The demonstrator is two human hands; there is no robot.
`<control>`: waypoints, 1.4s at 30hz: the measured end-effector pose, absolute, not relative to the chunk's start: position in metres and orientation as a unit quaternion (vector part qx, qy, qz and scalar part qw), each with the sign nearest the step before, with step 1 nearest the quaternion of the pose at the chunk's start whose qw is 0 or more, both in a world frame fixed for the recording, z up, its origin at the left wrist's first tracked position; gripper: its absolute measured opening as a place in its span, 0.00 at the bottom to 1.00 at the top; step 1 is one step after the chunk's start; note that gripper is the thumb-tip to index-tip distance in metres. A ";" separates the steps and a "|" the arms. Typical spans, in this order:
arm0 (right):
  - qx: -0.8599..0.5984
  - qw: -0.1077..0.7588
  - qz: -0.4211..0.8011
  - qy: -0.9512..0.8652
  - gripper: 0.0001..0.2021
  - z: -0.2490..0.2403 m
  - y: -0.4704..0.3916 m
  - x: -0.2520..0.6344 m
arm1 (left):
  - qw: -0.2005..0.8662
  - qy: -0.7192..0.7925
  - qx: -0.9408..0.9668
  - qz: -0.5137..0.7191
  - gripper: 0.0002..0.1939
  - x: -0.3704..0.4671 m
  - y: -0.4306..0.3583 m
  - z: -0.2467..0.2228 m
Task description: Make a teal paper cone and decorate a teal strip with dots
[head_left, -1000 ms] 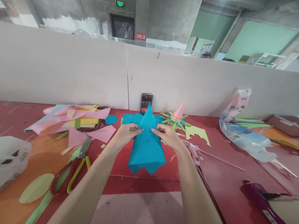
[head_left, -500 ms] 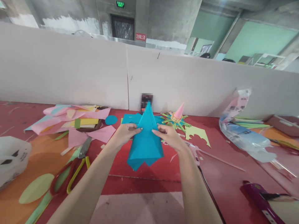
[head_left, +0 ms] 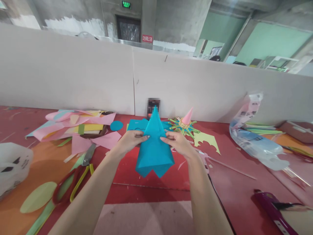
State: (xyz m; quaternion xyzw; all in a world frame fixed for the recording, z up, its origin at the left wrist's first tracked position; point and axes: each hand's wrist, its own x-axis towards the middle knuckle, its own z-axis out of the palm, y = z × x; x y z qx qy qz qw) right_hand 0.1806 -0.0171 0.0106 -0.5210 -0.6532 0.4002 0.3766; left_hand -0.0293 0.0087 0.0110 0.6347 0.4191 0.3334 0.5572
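A blue sheet of paper (head_left: 155,148), folded to a narrow point at the top and flaring at the bottom, is held up over the table in front of me. My left hand (head_left: 132,141) pinches its left edge, thumb on the near face. On the opposite edge, my right hand (head_left: 176,142) grips the paper the same way. The fingers behind the sheet are partly hidden. Just behind and to the right stands a pink paper cone (head_left: 187,117) on a woven ring with green-and-yellow strips spreading out.
Red-and-yellow-handled scissors (head_left: 77,176) lie left, near pink paper scraps (head_left: 80,143) and a blue paper disc (head_left: 116,125). To the right are a pink glue gun (head_left: 204,161) with its cord, a plastic bag (head_left: 259,147) and a purple device (head_left: 271,209). A white partition (head_left: 73,75) stands behind.
The lower part of the blue paper has swung slightly to the right and its bottom flaps have shifted. Both hands keep their hold in nearly the same place.
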 end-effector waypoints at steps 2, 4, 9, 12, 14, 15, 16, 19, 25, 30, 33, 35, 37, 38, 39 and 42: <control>-0.522 0.393 0.399 -0.644 0.17 0.010 -0.017 0.182 | 0.551 0.415 0.645 0.329 0.17 -0.029 0.009 0.010; -0.523 0.403 0.403 -0.634 0.16 0.009 -0.017 0.182 | 0.548 0.417 0.645 0.332 0.19 -0.029 0.010 0.009; -0.534 0.377 0.445 -0.612 0.18 0.012 -0.019 0.180 | 0.562 0.416 0.632 0.335 0.18 -0.030 0.013 0.005; -0.523 0.387 0.458 -0.606 0.20 0.013 -0.019 0.178 | 0.541 0.414 0.653 0.331 0.19 -0.029 0.013 0.005; -0.500 0.406 0.462 -0.609 0.19 0.012 -0.018 0.176 | 0.522 0.415 0.670 0.326 0.21 -0.028 0.012 0.005; -0.492 0.411 0.461 -0.613 0.18 0.011 -0.017 0.175 | 0.517 0.415 0.675 0.325 0.22 -0.027 0.011 0.005; -0.491 0.413 0.456 -0.617 0.18 0.010 -0.017 0.174 | 0.513 0.415 0.678 0.324 0.23 -0.027 0.011 0.005; -0.507 0.402 0.436 -0.625 0.18 0.006 -0.016 0.174 | 0.504 0.417 0.683 0.325 0.24 -0.025 0.011 0.002; -0.504 0.389 0.431 -0.640 0.16 0.004 -0.013 0.176 | 0.512 0.401 0.689 0.321 0.24 -0.025 0.014 -0.002; -0.484 0.387 0.451 -0.642 0.17 0.006 -0.015 0.177 | 0.510 0.413 0.679 0.329 0.25 -0.025 0.013 0.001; -0.472 0.378 0.469 -0.644 0.16 0.008 -0.017 0.181 | 0.529 0.427 0.651 0.338 0.21 -0.025 0.012 0.003; -0.488 0.373 0.461 -0.640 0.16 0.008 -0.017 0.185 | 0.540 0.431 0.637 0.341 0.17 -0.026 0.012 0.004; -0.500 0.375 0.456 -0.633 0.15 0.007 -0.017 0.187 | 0.544 0.427 0.636 0.341 0.16 -0.027 0.012 0.004; -0.501 0.380 0.457 -0.629 0.15 0.007 -0.016 0.187 | 0.548 0.421 0.638 0.339 0.15 -0.028 0.012 0.004; -0.500 0.386 0.461 -0.624 0.15 0.006 -0.016 0.188 | 0.555 0.412 0.640 0.335 0.15 -0.029 0.012 0.005; -0.495 0.402 0.479 -0.603 0.16 0.005 -0.014 0.188 | 0.577 0.408 0.632 0.320 0.14 -0.031 0.012 0.006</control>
